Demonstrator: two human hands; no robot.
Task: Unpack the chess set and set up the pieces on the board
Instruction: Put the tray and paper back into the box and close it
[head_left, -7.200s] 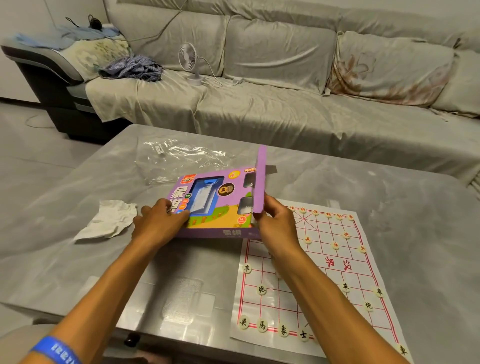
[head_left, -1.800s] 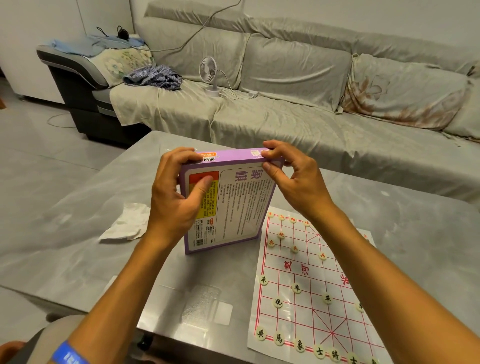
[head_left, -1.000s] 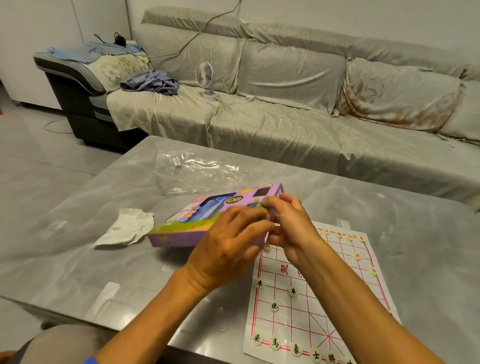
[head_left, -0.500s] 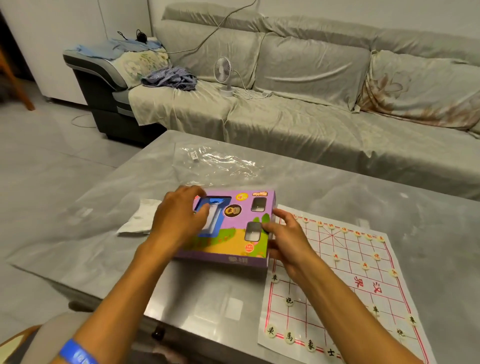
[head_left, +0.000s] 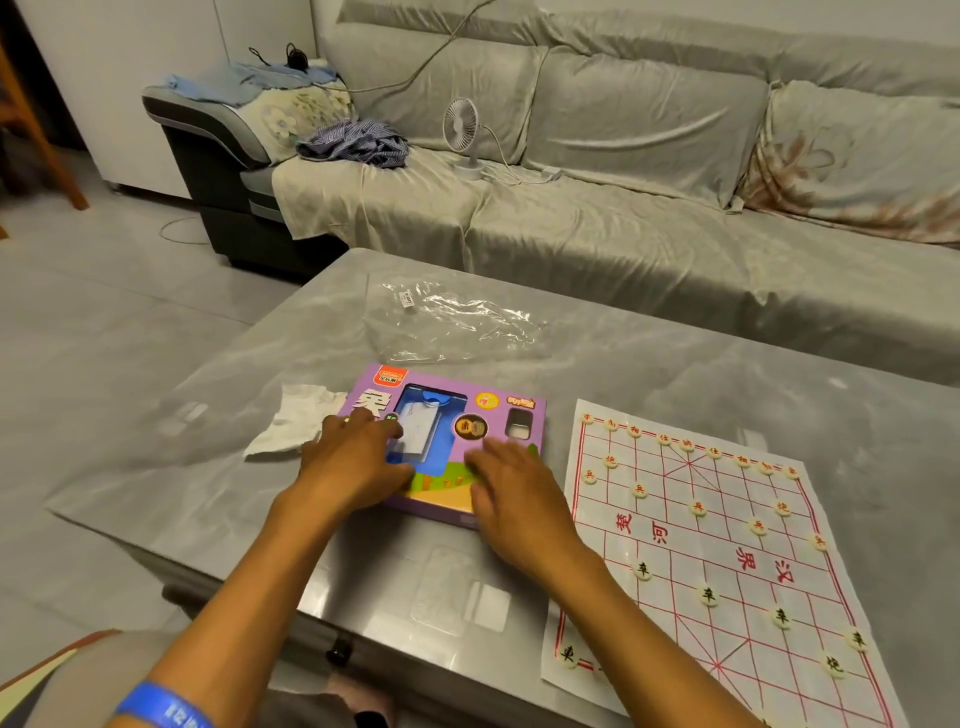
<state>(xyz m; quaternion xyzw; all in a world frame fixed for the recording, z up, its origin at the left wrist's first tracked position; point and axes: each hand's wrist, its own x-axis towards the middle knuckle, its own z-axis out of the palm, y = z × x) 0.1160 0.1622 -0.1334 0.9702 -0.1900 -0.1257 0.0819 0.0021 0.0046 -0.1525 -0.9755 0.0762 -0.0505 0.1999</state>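
Observation:
The purple chess set box (head_left: 498, 410) lies flat and face up on the grey table (head_left: 649, 374). My left hand (head_left: 353, 462) rests flat on its left half with fingers spread. My right hand (head_left: 511, 486) lies flat over its near right corner. Neither hand grips anything. To the right lies the white paper board (head_left: 727, 551) with red grid lines. Several round cream pieces (head_left: 698, 508) stand on its line crossings, red-marked ones at the far side and black-marked ones at the near side.
A crumpled white tissue (head_left: 296, 426) lies just left of the box. A clear plastic wrapper (head_left: 457, 322) lies beyond it. Behind the table runs a grey covered sofa (head_left: 623, 223) with a small white fan (head_left: 462, 130) and bundled clothes (head_left: 353, 143).
The box was held upright and turned in both hands, then laid flat on the table face up. Both hands now lie flat on top of it.

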